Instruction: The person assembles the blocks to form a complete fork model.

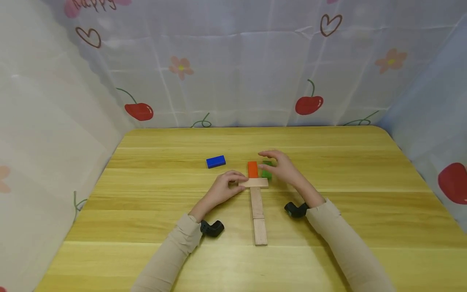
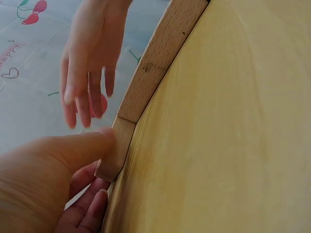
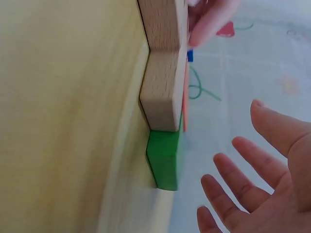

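A plain wooden block [image 1: 258,183] lies crosswise, and my left hand [image 1: 223,188] pinches its left end between thumb and fingers. Two more plain blocks run in line from it toward me, an upper one [image 1: 257,202] and a lower one [image 1: 260,232]. Just beyond the crosswise block is an orange-red block [image 1: 252,169]. Beside that lies a green block [image 3: 164,150], partly covered in the head view by my right hand [image 1: 283,167]. The right hand hovers with fingers spread and holds nothing; the right wrist view shows it apart from the green block.
A blue block [image 1: 216,161] lies on the wooden table [image 1: 146,211], farther back and to the left. A printed curtain [image 1: 233,81] hangs behind the table's far edge and along both sides. Black devices are strapped at both wrists.
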{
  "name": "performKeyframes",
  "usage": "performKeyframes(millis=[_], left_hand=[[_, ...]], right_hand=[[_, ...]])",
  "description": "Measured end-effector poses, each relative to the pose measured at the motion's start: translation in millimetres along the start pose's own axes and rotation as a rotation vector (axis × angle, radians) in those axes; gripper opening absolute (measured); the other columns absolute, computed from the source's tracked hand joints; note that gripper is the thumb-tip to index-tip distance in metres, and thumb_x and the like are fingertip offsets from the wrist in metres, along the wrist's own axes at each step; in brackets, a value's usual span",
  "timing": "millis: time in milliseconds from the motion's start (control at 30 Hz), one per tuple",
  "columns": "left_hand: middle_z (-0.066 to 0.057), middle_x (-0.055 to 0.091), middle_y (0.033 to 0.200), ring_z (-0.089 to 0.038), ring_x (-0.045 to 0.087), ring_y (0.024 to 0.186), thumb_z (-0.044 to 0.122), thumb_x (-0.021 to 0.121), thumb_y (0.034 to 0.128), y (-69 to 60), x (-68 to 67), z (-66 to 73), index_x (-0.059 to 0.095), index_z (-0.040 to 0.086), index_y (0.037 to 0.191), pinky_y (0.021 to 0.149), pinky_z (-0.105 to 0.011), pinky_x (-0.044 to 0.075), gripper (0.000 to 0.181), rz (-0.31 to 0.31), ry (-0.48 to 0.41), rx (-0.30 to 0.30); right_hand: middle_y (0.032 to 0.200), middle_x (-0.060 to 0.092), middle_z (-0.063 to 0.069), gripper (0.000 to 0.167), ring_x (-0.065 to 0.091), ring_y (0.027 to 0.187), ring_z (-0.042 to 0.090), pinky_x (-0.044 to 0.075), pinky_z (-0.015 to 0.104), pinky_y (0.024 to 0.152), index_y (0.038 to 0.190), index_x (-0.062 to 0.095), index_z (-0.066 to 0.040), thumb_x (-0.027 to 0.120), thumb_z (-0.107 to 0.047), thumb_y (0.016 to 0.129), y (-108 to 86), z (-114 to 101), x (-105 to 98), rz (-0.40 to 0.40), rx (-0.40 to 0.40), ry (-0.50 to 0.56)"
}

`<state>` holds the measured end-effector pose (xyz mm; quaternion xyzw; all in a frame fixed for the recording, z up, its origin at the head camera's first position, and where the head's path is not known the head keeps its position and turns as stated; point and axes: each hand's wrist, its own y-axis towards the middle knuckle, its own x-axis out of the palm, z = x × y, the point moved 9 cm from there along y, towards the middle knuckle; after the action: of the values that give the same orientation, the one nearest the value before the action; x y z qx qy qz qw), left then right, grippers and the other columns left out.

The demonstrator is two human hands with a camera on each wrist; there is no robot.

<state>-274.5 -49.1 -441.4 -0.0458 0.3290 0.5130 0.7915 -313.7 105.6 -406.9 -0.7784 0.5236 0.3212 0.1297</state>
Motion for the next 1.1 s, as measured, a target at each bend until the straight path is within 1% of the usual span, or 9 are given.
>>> performKeyframes(millis=[100,200,333,433,500,633,800,967,1100], left_hand=[[-0.003,0.062,0.112,-0.017,0.055,0.106,0.011,0.07,0.0859,0.8,-10.6,0.3,0.07,0.006,0.11,0.092,-0.033,0.042,0.025,0.072,0.005,0.006],[-0.006,0.062,0.113,-0.02,0.053,0.11,0.009,0.07,0.0852,1.8,-32.8,-1.1,0.068,0.003,0.112,0.093,-0.037,0.04,0.028,0.202,0.019,-0.003],[-0.014,0.058,0.116,-0.029,0.051,0.11,0.005,0.072,0.083,-1.9,-67.9,-13.2,0.065,-0.001,0.116,0.092,-0.043,0.041,0.034,0.398,0.035,-0.077],[-0.02,0.05,0.121,-0.036,0.048,0.111,0.007,0.072,0.083,-5.3,-84.8,-28.9,0.058,-0.003,0.124,0.092,-0.046,0.039,0.045,0.456,0.047,-0.169],[-0.022,0.045,0.125,-0.038,0.044,0.114,0.01,0.073,0.083,-6.8,-90.2,-40.5,0.052,-0.002,0.13,0.094,-0.046,0.037,0.053,0.438,0.064,-0.225],[-0.021,0.042,0.13,-0.036,0.042,0.117,0.016,0.074,0.083,-9.5,-93.3,-61.6,0.046,-0.002,0.136,0.095,-0.046,0.036,0.062,0.334,0.095,-0.299],[-0.022,0.044,0.129,-0.036,0.043,0.115,0.017,0.075,0.0819,-8.5,-94.2,-72.7,0.055,-0.004,0.127,0.091,-0.046,0.039,0.054,0.236,0.161,-0.286],[-0.024,0.045,0.128,-0.04,0.04,0.117,0.016,0.074,0.0824,-5.5,-98.6,-72.3,0.064,-0.003,0.115,0.093,-0.05,0.036,0.039,0.222,0.215,-0.256],[-0.023,0.046,0.128,-0.04,0.04,0.118,0.017,0.075,0.0821,-4.0,-101.1,-72.6,0.066,-0.002,0.113,0.092,-0.05,0.037,0.038,0.231,0.199,-0.249]], right_hand=[[0.13,0.05,0.017,0.046,0.043,0.12,0.036,0.033,0.053,0.096,0.13,0.054,0.0,0.068,-0.015,0.088,-24.9,-13,1,-0.007,-0.055,-0.055],[0.133,0.047,0.018,0.051,0.042,0.121,0.036,0.034,0.053,0.096,0.132,0.051,0.0,0.07,-0.014,0.086,-49.2,-23,9,-0.046,-0.11,-0.09],[0.14,0.039,0.019,0.061,0.037,0.126,0.036,0.032,0.053,0.098,0.138,0.045,-0.002,0.07,-0.019,0.086,-75.3,-29,24,-0.137,-0.153,-0.11],[0.146,0.032,0.016,0.064,0.03,0.131,0.034,0.03,0.052,0.1,0.141,0.041,-0.006,0.069,-0.025,0.087,-86.7,-28,31,-0.19,-0.144,-0.119],[0.149,0.027,0.014,0.065,0.026,0.133,0.033,0.028,0.051,0.101,0.143,0.04,-0.007,0.068,-0.028,0.088,-91.0,-25,34,-0.214,-0.133,-0.12],[0.152,0.02,0.011,0.068,0.018,0.137,0.029,0.024,0.049,0.103,0.145,0.036,-0.009,0.067,-0.03,0.088,-96.0,-23,38,-0.233,-0.122,-0.1],[0.154,0.011,0.013,0.073,0.009,0.138,0.03,0.021,0.052,0.104,0.147,0.031,-0.01,0.068,-0.03,0.087,-101.3,-23,41,-0.231,-0.127,-0.083],[0.154,0.004,0.014,0.078,0.003,0.139,0.032,0.019,0.054,0.103,0.15,0.025,-0.011,0.066,-0.036,0.088,-102.5,-23,47,-0.23,-0.129,-0.088],[0.154,0.005,0.014,0.08,0.003,0.139,0.032,0.014,0.055,0.105,0.15,0.024,-0.01,0.063,-0.043,0.088,-101.4,-23,52,-0.232,-0.144,-0.146]])
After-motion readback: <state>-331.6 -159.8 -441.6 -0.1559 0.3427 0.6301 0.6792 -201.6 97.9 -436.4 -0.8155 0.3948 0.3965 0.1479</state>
